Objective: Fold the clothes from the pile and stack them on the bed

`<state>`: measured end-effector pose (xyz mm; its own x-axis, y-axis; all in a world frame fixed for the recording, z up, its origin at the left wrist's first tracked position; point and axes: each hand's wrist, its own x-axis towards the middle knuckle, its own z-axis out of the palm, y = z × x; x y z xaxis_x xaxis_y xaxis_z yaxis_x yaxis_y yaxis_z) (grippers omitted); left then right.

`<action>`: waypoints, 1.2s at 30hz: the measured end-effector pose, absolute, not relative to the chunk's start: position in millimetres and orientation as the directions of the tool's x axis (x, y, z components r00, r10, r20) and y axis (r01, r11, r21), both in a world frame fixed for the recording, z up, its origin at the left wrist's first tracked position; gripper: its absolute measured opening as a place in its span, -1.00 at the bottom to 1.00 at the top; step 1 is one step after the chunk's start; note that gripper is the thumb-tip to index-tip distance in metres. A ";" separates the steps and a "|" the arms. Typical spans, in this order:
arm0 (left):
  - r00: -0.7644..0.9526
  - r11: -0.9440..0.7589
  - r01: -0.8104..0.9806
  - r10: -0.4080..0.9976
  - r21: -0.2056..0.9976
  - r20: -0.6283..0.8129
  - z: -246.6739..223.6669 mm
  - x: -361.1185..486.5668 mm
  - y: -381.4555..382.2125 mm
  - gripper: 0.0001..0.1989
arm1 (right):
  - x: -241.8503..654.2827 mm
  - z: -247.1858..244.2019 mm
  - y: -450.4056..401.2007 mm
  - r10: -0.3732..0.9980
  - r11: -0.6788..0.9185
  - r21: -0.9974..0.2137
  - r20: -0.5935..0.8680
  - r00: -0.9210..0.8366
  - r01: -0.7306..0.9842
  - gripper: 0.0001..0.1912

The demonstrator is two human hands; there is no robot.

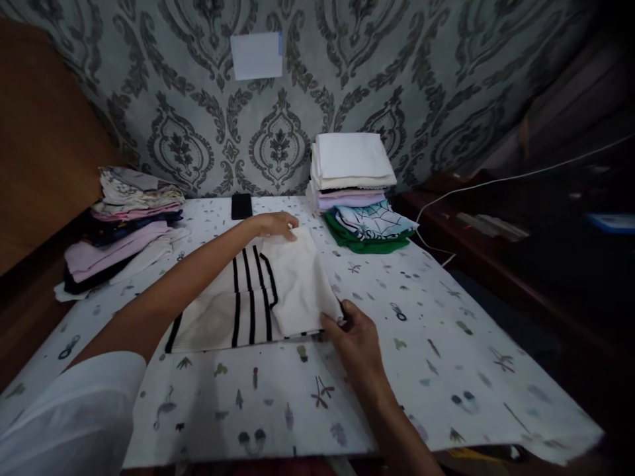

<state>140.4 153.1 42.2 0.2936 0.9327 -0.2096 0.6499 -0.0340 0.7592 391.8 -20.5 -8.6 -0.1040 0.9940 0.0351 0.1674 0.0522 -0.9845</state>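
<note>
A white knitted garment with black stripes [253,297] lies partly folded on the table, its plain white end toward the right and a black-edged hem at the left. My left hand [278,225] reaches across it and pinches the far edge of the white part. At the near right corner, my right hand [353,330] grips the cloth between thumb and fingers, with a bit of black trim showing there. My left forearm covers some of the garment's far left side.
Folded clothes [124,231] are piled at the left. Another stack [352,162] stands at the back right, beside a spider-web print and green garment [372,225]. A black phone [241,206] lies near the wall. A white cable [476,182] runs along the right.
</note>
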 end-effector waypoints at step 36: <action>-0.101 0.177 0.111 0.981 0.978 -0.166 4.7 3.6 1.3 -0.70 | 264.4 -22.9 -81.7 0.387 0.921 -0.265 0.529 -0.756 0.286 -0.73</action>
